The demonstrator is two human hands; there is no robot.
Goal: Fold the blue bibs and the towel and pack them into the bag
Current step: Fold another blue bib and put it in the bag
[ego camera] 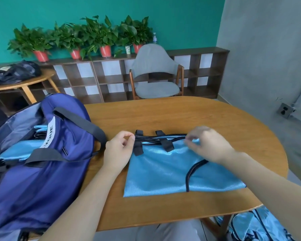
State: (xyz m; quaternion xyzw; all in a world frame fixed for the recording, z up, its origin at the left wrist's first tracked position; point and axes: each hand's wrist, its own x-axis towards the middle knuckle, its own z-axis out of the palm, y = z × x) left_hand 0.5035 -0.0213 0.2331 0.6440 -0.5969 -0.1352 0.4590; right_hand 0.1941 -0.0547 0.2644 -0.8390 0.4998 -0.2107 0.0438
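Observation:
A light blue bib (163, 173) with black trim and black tabs lies folded flat on the wooden table (163, 115). My left hand (119, 150) pinches the black edge at the bib's upper left corner. My right hand (207, 145) pinches the blue fabric near the upper right edge and looks blurred. The navy bag (42, 164) stands open at the left of the table. Folded light blue bibs (19, 150) lie inside it.
More light blue bibs (257, 225) are heaped below the table's front right edge. A grey chair (155, 73) stands behind the table. Farther back is a low shelf (111, 79) with potted plants. A small round table (24, 80) holds dark clothes at the left.

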